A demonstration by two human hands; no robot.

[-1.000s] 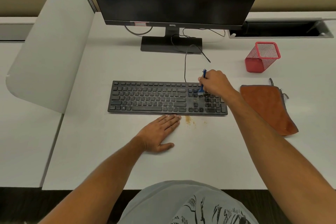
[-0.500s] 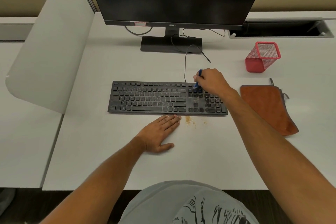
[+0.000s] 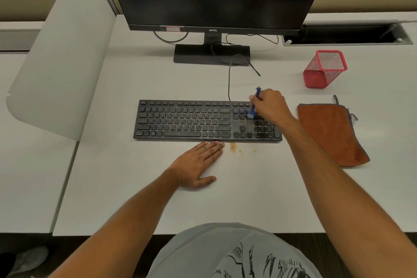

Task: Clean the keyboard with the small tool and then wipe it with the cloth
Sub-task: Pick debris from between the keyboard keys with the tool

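Small blue tool (image 3: 253, 108) is pinched in right hand (image 3: 268, 106), bristles down on keyboard (image 3: 191, 121) near numpad, likely flicking crumbs (image 3: 234, 148) forward. Left hand (image 3: 198, 162) laid flat on worktop (image 3: 135, 187), fingertips bracing keyboard edge. Cloth (image 3: 329, 131) parked right, unused.

Matt black plastic keyboard (image 3: 187, 121) – napped orange cloth (image 3: 331, 133) – red wire-mesh pen cup (image 3: 325, 69) – smooth white desk (image 3: 135, 187).

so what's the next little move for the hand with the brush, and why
Probably draw the blue brush toward the keyboard's front edge. The right hand holds it over the dusty patch beside the number pad, and brown crumbs already lie on the desk just past that edge.
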